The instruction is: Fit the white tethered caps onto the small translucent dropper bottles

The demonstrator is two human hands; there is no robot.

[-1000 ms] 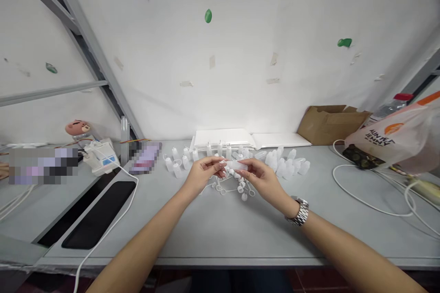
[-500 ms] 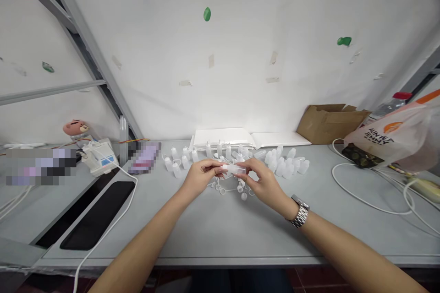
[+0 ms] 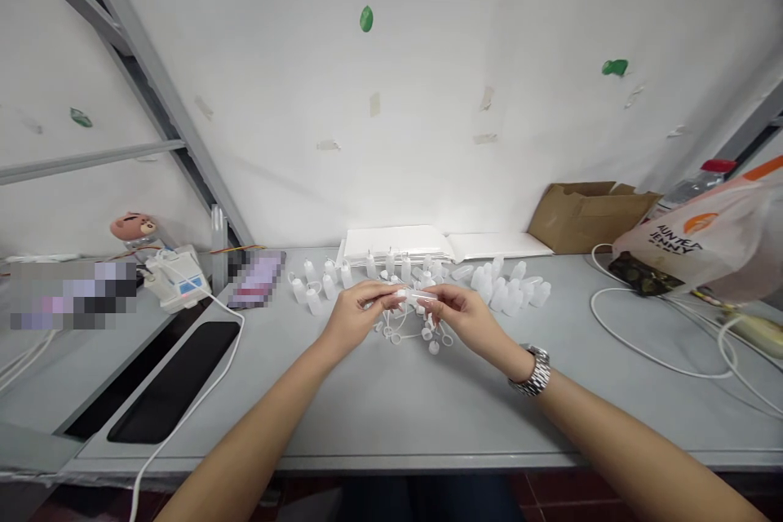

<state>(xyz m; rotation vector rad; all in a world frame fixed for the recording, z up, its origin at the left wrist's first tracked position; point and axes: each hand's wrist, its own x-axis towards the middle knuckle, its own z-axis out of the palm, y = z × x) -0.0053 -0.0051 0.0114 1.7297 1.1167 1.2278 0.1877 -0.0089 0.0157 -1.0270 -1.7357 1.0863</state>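
Between my two hands a small translucent plastic squeeze bottle (image 3: 421, 295) is held sideways above the table. The fingertips of my left hand (image 3: 356, 311) are closed on a white cap (image 3: 401, 294) at the bottle's left end, partly hidden by the fingers. My right hand (image 3: 470, 321) pinches the bottle's body between thumb and fingers. Under the hands lies a loose pile of white caps with ring straps (image 3: 426, 333). Beyond my left hand stand several capped bottles (image 3: 314, 301). Uncapped bottles (image 3: 512, 294) are clustered beyond my right hand.
White flat packages (image 3: 397, 245) lie against the wall, with a cardboard box (image 3: 587, 220) to their right. A plastic bag (image 3: 697, 236) and white cables (image 3: 642, 367) occupy the right side. On the left are a black pad (image 3: 174, 383), a phone (image 3: 257, 279) and a power strip (image 3: 177, 281).
The fingers of my right hand have shifted their grip around the bottle, and that hand has turned slightly. My left hand stays at the cap. The camera view has moved slightly.
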